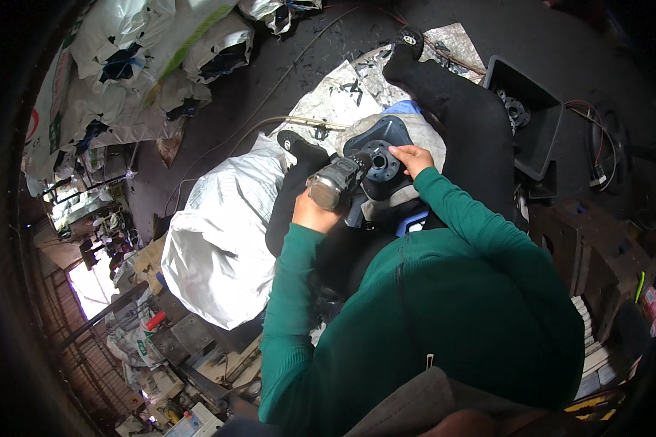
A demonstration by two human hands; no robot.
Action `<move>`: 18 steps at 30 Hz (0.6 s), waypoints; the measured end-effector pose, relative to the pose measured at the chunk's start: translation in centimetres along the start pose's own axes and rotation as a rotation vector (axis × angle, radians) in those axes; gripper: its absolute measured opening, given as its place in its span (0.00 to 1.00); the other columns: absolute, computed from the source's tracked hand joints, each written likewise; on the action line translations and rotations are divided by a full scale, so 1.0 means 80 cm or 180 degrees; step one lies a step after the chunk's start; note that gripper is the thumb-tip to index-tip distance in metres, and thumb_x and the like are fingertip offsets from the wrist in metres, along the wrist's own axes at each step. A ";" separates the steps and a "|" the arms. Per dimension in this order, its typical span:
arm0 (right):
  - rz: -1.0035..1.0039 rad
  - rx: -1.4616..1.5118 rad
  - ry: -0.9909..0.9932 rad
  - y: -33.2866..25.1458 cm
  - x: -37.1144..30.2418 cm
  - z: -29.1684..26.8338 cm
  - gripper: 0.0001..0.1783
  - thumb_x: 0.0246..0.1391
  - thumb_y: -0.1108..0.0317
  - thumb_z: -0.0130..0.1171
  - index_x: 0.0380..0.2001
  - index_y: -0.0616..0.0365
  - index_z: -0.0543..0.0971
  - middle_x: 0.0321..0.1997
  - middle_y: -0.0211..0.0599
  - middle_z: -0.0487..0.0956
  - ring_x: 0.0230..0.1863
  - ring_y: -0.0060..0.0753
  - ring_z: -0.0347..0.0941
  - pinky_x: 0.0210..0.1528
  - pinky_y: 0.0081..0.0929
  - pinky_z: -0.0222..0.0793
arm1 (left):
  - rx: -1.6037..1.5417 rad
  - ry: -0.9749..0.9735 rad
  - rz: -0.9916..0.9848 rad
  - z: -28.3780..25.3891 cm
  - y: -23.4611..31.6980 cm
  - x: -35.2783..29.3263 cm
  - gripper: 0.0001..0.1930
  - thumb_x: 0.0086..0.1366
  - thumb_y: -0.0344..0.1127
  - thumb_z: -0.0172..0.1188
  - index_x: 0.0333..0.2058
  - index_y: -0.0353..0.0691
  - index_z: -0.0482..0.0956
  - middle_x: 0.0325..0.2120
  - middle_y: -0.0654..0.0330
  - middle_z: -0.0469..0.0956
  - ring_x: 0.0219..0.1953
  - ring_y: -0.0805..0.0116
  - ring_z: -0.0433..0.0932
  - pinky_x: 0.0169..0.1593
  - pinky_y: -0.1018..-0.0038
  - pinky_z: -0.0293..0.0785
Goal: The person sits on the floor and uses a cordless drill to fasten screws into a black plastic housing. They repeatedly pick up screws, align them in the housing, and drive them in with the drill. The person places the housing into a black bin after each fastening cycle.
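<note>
My left hand (315,215) is wrapped round a grey cordless drill (332,183), which points toward a round dark metal flange (384,170). Several small holes ring the flange's larger centre hole. The drill's tip is at the left side of the flange; whether it touches cannot be made out. At the flange's upper right edge, my right hand (415,159) pinches the rim between thumb and fingers. Behind the flange, a dark blue-grey plastic piece (391,131) rests between my legs on pale cloth (428,138).
A black bin (545,154) with metal flanges (516,112) inside stands at the right. Beside my left leg lies a white sack (219,240); more stuffed sacks (124,98) fill the upper left. A hose (270,122) crosses the floor. Rusty metal blocks (579,240) sit at the right.
</note>
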State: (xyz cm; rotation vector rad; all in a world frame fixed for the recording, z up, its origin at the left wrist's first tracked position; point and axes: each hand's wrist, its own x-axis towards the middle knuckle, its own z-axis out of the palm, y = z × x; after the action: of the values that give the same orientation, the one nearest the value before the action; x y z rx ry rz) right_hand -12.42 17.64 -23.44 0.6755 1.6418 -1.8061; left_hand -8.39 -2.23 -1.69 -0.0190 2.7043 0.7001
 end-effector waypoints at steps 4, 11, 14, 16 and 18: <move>0.0076 -0.0147 -0.0154 0.003 0.005 -0.001 0.23 0.45 0.47 0.68 0.35 0.55 0.83 0.25 0.26 0.77 0.24 0.20 0.69 0.28 0.20 0.66 | -0.0079 -0.0265 -0.0221 -0.006 0.000 0.029 0.28 0.42 0.35 0.69 0.45 0.38 0.75 0.39 0.49 0.79 0.43 0.48 0.78 0.46 0.64 0.75; 0.0037 -0.0155 -0.0239 0.000 0.005 -0.006 0.24 0.45 0.47 0.68 0.36 0.56 0.83 0.24 0.28 0.77 0.24 0.20 0.69 0.28 0.19 0.66 | 0.0276 -0.0659 -0.0134 -0.020 0.008 0.076 0.29 0.38 0.31 0.69 0.45 0.39 0.75 0.38 0.47 0.79 0.43 0.46 0.77 0.46 0.62 0.75; -0.0010 -0.0138 -0.0206 0.000 0.003 -0.005 0.24 0.45 0.47 0.68 0.36 0.56 0.83 0.24 0.28 0.77 0.24 0.20 0.69 0.29 0.19 0.66 | 0.0343 -0.0888 -0.0052 -0.026 0.009 0.103 0.28 0.39 0.32 0.70 0.44 0.39 0.76 0.37 0.47 0.80 0.42 0.48 0.78 0.46 0.64 0.75; -0.0114 -0.0167 -0.0169 0.001 0.004 -0.005 0.23 0.45 0.47 0.68 0.36 0.56 0.83 0.24 0.28 0.78 0.24 0.20 0.69 0.29 0.20 0.66 | 0.0505 -0.1121 -0.0156 -0.033 0.009 0.127 0.25 0.40 0.33 0.71 0.42 0.38 0.78 0.36 0.47 0.80 0.41 0.52 0.79 0.46 0.67 0.75; -0.0212 -0.0266 -0.0147 0.002 0.005 -0.005 0.23 0.45 0.48 0.67 0.36 0.56 0.83 0.25 0.29 0.78 0.24 0.20 0.70 0.29 0.21 0.66 | -0.0043 -0.1233 -0.0261 -0.038 0.008 0.147 0.22 0.42 0.32 0.70 0.39 0.37 0.80 0.35 0.48 0.81 0.41 0.57 0.80 0.45 0.69 0.75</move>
State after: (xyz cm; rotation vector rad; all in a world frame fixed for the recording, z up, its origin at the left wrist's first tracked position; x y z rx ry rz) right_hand -12.62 18.00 -23.89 0.5443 1.7172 -1.7751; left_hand -20.48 -2.26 -2.81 0.0025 2.3154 0.6246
